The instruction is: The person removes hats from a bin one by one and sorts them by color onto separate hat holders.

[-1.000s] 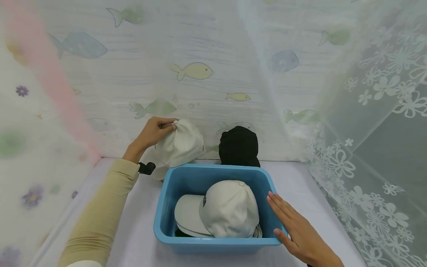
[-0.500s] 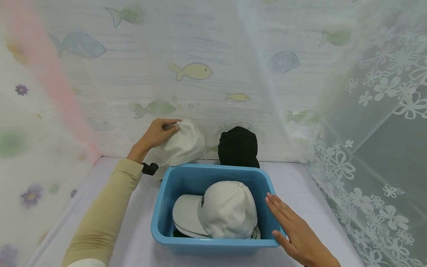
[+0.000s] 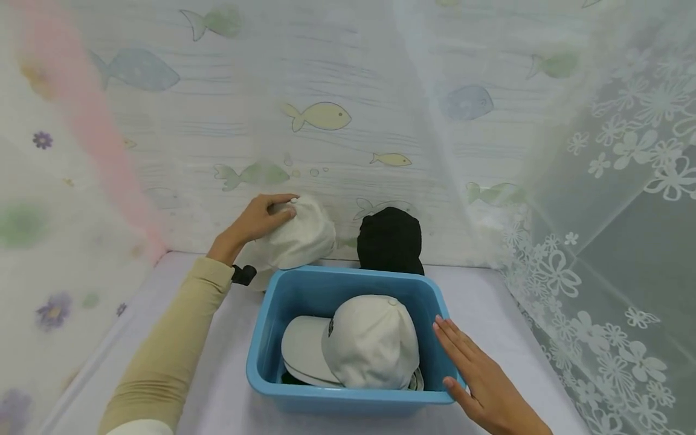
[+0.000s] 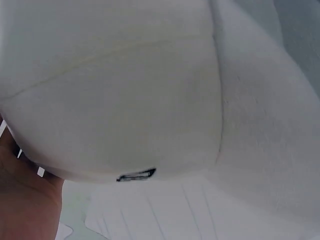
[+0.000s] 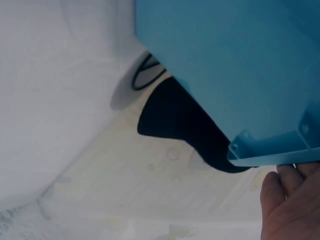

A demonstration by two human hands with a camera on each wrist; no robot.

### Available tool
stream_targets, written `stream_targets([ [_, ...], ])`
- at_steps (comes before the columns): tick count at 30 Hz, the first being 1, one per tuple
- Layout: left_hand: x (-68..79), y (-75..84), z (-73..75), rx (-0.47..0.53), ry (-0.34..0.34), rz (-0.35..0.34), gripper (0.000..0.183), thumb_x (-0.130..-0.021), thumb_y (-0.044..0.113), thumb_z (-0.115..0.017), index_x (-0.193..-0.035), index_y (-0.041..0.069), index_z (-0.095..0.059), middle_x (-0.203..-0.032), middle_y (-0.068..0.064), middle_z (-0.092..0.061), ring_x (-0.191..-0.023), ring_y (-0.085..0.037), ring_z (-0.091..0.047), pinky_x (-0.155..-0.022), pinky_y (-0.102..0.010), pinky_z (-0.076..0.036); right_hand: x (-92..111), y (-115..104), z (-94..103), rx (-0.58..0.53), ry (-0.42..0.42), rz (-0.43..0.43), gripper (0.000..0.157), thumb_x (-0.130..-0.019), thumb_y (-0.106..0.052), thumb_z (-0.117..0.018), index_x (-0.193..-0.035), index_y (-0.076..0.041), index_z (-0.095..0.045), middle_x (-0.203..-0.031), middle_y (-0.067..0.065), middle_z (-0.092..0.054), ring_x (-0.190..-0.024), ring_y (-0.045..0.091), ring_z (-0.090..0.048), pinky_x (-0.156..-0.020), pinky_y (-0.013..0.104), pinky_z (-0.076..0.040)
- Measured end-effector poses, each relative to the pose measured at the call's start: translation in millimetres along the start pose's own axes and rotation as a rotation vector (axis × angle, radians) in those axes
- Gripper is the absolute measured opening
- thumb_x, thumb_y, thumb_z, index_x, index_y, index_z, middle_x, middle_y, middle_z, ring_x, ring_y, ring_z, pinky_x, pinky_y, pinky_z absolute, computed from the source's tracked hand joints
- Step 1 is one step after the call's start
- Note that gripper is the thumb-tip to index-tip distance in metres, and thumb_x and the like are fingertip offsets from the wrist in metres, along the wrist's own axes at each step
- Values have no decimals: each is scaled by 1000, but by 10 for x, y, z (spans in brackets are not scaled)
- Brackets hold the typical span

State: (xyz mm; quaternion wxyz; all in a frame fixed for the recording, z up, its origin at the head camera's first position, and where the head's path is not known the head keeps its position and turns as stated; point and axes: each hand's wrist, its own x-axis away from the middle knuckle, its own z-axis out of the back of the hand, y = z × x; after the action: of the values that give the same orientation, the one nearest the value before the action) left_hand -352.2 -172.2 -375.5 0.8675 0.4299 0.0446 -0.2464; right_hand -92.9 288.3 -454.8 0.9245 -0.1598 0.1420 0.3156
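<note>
At the back left, my left hand (image 3: 258, 219) pinches the crown of a white baseball cap (image 3: 306, 237) between thumb and fingers. This cap stands behind the blue plastic bin (image 3: 348, 273), overlapping its back-left corner. Its pale crown (image 4: 120, 115) fills much of the left wrist view, with a small dark-edged mark low on it. My right hand (image 3: 484, 380) rests with straight fingers along the bin's right rim. Inside the bin lies an off-white cap (image 3: 372, 344), brim to the left, with something dark green partly hidden beneath it.
A black cap (image 3: 388, 240) stands behind the bin, its lower part hidden by the rim. The white cloth-covered table (image 3: 473, 290) meets a fish-print curtain (image 3: 326, 72) at the back. Lace with flowers (image 3: 598, 338) hangs along the right side.
My left hand has shifted slightly right, with its thumb a little lower on the white cap's crown. The right hand stays at the bin's rim.
</note>
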Motion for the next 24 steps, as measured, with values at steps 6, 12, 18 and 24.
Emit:
stream_targets([
  [6,3,-82,-15,-16,-20,6,54,-104,26,-61,-153,8,-46,-160,-16,-40,-150,-36,-31,-121,-56,-27,-27,-6,-29,-9,-6,-21,78,-94,-18,-69,-160,-7,-30,-165,11,-32,-157,14,-15,-120,10,-6],
  [12,61,-203,-103,-3,95,-65,61,-103,26,-62,-156,5,-39,-163,-14,-36,-152,-35,-28,-124,-53,-24,-34,-16,-39,-1,-36,-34,80,-94,-18,-70,-161,-8,-28,-166,11,-31,-157,12,-14,-120,10,-5],
  [18,195,-256,-104,62,293,-134,51,-105,22,-58,-151,5,-48,-158,-15,-43,-150,-35,-33,-122,-56,-26,-59,-48,7,6,-37,-55,79,-94,-20,-71,-161,-11,-30,-165,7,-33,-155,4,-14,-117,6,-7],
  [24,436,-260,-50,84,432,-52,45,-104,14,-56,-148,6,-53,-154,-17,-48,-146,-37,-39,-120,-56,-31,-270,-150,259,-102,16,-27,79,-92,-12,-74,-160,-14,-34,-163,6,-38,-154,6,-21,-115,7,-15],
])
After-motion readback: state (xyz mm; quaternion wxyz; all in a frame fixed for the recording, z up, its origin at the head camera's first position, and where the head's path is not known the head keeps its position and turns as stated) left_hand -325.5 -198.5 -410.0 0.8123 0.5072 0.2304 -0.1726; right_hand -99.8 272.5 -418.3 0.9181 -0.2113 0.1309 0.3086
